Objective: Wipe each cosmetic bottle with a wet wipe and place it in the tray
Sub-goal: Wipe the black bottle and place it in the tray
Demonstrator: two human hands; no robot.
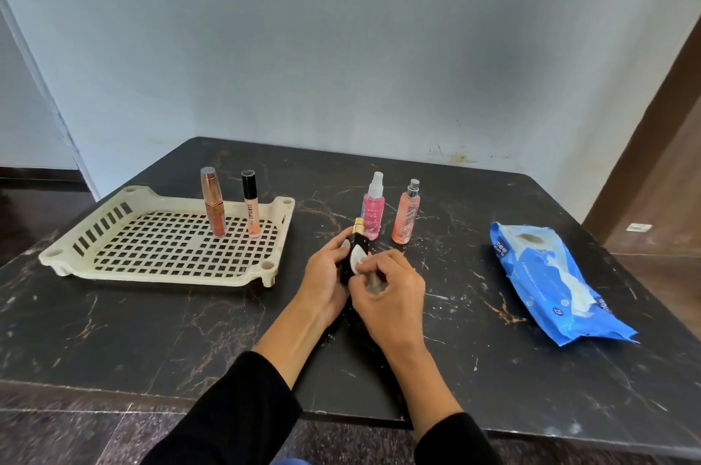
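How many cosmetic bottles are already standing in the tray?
2. A copper tube and a lip gloss stand upright side by side at the far side of the tray. Nothing seems hidden.

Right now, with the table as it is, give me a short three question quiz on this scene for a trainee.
1. True or false: the tray already holds two upright cosmetics.
2. Which hand holds the black bottle? A) left hand B) right hand
3. Fill in: the two pink spray bottles stand between the tray and the blue ___.

Key:
1. True: the lipstick and the lip gloss stand in it.
2. A; the right hand rubs the wet wipe on it.
3. Wipes pack; both the spray bottle with the white cap and the one with the silver cap stand on the table.
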